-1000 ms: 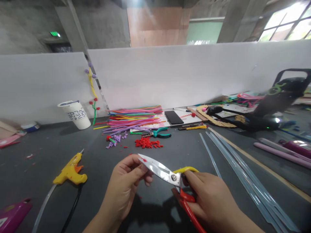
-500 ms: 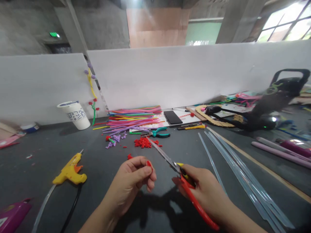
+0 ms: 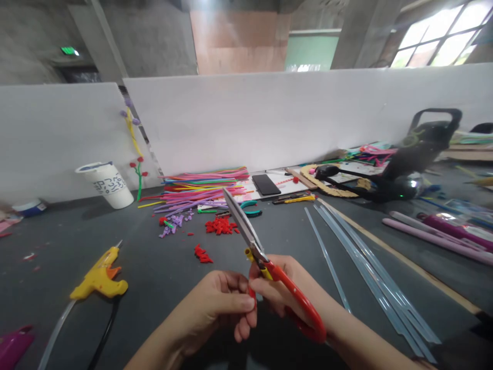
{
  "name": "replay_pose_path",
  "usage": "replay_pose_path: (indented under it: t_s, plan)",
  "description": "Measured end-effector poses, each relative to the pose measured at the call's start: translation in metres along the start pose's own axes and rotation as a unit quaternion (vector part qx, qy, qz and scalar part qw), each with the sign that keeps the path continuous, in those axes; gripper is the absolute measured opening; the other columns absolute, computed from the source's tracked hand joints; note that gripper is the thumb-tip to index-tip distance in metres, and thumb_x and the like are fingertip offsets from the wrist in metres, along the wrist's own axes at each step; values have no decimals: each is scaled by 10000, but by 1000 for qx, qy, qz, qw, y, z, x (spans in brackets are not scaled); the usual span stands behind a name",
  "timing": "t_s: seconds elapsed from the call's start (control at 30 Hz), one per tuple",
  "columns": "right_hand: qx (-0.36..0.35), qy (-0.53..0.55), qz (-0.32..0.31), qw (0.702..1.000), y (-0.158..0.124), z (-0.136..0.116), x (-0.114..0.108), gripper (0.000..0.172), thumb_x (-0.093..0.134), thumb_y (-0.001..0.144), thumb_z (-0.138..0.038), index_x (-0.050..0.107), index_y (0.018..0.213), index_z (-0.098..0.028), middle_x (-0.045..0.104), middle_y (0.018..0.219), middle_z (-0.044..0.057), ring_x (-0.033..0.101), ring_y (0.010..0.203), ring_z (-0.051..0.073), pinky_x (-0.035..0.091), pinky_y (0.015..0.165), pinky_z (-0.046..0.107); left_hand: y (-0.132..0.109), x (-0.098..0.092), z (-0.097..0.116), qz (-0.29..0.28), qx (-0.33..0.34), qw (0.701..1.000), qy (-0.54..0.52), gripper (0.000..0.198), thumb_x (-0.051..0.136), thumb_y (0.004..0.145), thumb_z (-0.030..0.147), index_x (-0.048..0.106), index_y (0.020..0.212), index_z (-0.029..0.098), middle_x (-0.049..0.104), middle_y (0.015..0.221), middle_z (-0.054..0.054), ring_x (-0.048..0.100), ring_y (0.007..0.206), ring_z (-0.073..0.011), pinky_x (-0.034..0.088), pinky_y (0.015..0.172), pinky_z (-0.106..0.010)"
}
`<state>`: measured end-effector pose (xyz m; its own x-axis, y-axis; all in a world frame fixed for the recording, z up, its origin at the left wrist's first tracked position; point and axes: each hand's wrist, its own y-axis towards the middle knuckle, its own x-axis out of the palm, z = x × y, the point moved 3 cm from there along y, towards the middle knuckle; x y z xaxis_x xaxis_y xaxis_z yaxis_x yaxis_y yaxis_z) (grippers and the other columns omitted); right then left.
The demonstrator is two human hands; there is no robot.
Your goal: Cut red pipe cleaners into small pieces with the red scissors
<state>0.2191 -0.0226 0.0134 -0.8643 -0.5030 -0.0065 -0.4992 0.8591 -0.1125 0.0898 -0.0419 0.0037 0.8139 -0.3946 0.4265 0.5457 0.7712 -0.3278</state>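
My left hand [image 3: 221, 303], low in the middle, pinches a small red piece [image 3: 252, 295] between thumb and fingertips. Just right of it, my right hand [image 3: 287, 285] is closed round red-handled scissors [image 3: 296, 298], whose blades point up and to the left. The right fingertips meet the same red piece. A small yellow piece [image 3: 266, 272] lies against the scissors near their pivot. Beyond my hands are a small group of red pieces [image 3: 202, 254], a larger red pile [image 3: 221, 225] and purple pieces [image 3: 175, 224].
A yellow glue gun [image 3: 100, 275] lies at the left, with a white cup [image 3: 111, 187] behind it. Coloured stems [image 3: 204, 187], a phone [image 3: 265, 184] and pliers [image 3: 252, 211] are further back. Clear sticks [image 3: 373, 272] and a black lamp-like device [image 3: 408, 164] are at the right.
My hands have come together at the red piece. The scissors have swung more upright, and the view has shifted so the table things appear further left. The small red group is now uncovered.
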Motion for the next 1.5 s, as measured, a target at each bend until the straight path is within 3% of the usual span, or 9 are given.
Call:
replay_pose_path:
  t_s: [0.13,0.3,0.63,0.8,0.9,1.17,1.5]
  plan:
    - [8,-24,-15,1000,0,-3,2,57,466,684,-163,477,628,-164,399,419,-90,306,345,33,227,343,147,1,2,2,26,4,999,20,43,579,670,127,601,681,92,581,532,-28,503,401,-67,388,416,-169]
    - [-11,-90,58,994,3,-4,1,67,446,612,-104,438,582,-164,426,504,-71,351,445,48,273,415,155,2,0,9,146,66,981,106,39,579,626,109,605,652,95,587,550,-30,522,452,-99,407,455,-208]
    - [-18,-168,110,979,7,6,2,48,456,593,-127,443,594,-173,399,521,-69,335,494,72,253,434,169,7,-5,4,206,74,951,218,50,601,597,146,605,632,111,546,459,14,479,431,-99,360,437,-206]
    - [-52,-220,110,968,2,-5,-1,121,510,683,-245,423,625,-185,392,549,-64,335,509,80,266,453,177,2,-8,14,226,104,961,121,44,619,593,138,588,619,119,581,490,1,507,425,-106,395,439,-217]
    - [-58,-302,110,945,-4,-12,-5,163,510,722,-333,421,692,-200,404,544,-68,336,485,87,266,458,189,-3,-14,21,235,153,959,47,81,631,639,190,582,633,127,609,533,-11,530,454,-102,416,461,-209]
    - [-102,-527,132,833,-15,0,-12,240,515,721,-438,450,727,-207,523,600,-14,446,511,139,265,490,227,-14,-17,30,238,220,946,-22,32,635,655,140,625,682,125,618,583,-6,540,498,-82,428,480,-177]
    - [-122,-574,132,799,-21,12,-12,258,441,772,-453,484,741,-200,578,652,25,530,563,182,297,510,263,-15,-14,29,237,245,939,-39,47,608,656,109,633,682,140,622,604,-2,556,515,-92,445,492,-185]
